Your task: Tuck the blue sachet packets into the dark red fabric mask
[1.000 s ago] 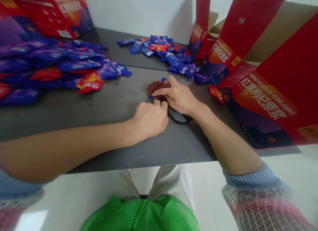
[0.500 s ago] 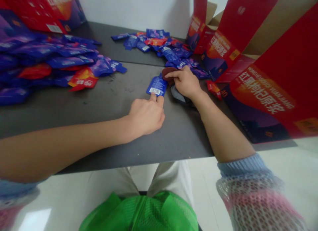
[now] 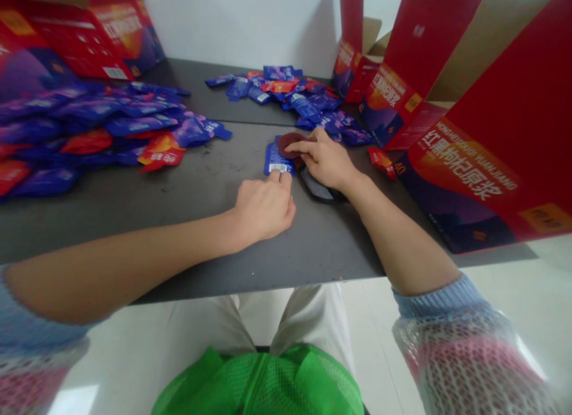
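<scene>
As the left hand (image 3: 267, 208) presses outstretched fingers on the blue pouch (image 3: 271, 158), likely steadying it, the right hand (image 3: 329, 160), fingers closed, grips a brown pad (image 3: 288, 143) over it

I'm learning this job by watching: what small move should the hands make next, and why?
Probably slide the brown pad leftward across the blue packet. The right hand has the pad over the packet's upper right part, print to its left is uncovered, and the left hand's fingertips touch the lower edge, seemingly steadying it.
</scene>
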A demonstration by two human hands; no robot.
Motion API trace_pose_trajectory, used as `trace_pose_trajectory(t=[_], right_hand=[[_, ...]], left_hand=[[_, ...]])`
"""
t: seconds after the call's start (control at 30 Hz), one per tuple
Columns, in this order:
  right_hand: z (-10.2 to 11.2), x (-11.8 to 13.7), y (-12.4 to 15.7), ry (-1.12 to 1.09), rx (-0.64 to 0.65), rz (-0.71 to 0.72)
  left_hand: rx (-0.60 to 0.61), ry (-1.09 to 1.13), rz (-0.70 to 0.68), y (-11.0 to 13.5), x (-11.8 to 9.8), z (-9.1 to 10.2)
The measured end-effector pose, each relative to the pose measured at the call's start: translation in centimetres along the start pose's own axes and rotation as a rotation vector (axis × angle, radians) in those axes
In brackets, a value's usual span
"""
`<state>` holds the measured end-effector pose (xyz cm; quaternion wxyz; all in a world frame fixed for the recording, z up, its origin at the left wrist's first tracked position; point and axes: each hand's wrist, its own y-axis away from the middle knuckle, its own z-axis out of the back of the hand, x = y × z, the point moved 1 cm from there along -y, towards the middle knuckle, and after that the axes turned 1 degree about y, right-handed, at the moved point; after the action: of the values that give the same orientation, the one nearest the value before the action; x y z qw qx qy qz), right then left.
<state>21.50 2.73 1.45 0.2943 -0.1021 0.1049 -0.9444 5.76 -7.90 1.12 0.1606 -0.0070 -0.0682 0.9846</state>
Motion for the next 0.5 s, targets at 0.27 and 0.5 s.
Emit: trace_pose_trajectory(t=[0.27,0.5], right_hand=[[1.4,2.1,0.5,0.038,0.103,0.110],[2.7,1.2,0.7,-0.136,0.297,0.157]], left_hand=[[0.028,0.024,0.132,-3.0,1.6,-0.2],[-0.170,0.084,0.261,-4.3,3.4,-0.3]])
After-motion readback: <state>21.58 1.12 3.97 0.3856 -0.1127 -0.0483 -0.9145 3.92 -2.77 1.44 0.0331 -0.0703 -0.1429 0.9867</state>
